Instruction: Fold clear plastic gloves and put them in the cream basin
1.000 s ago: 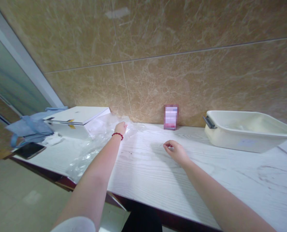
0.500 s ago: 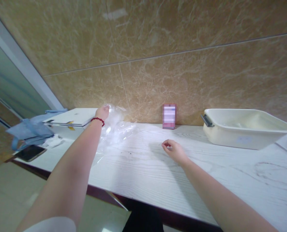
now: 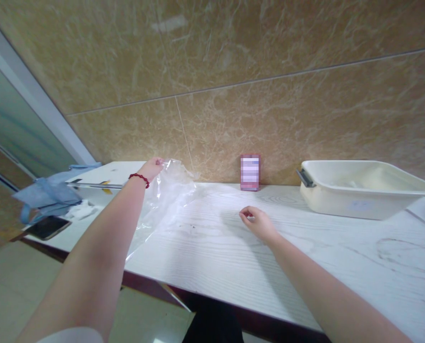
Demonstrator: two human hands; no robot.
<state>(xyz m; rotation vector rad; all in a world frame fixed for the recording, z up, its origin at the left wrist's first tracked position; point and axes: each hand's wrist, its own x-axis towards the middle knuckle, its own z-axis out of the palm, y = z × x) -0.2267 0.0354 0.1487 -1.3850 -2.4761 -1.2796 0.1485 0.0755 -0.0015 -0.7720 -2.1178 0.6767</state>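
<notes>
A clear, crumpled plastic bag [image 3: 171, 188] hangs from my left hand [image 3: 153, 167], which pinches its upper edge near the wall. The bag's lower part trails over the table toward the front edge, partly hidden behind my left forearm. My right hand [image 3: 257, 221] is held at the middle of the table with its fingers loosely curled in toward the thumb. Nothing shows between those fingers. Behind it, a small pink and white card or box [image 3: 250, 173], its face blurred, stands against the wall.
On the right is a cream plastic tub [image 3: 348, 205] with a grey clip handle. At the left are a white box [image 3: 105, 195], a light blue bag [image 3: 50, 193], crumpled white tissue [image 3: 84, 209] and a phone [image 3: 48, 227] by the front edge of the white wood-grain table [image 3: 212, 257].
My left hand has shifted slightly, and the plastic bag is spread taller and pulled farther toward the table's front edge. My right hand has stayed in place.
</notes>
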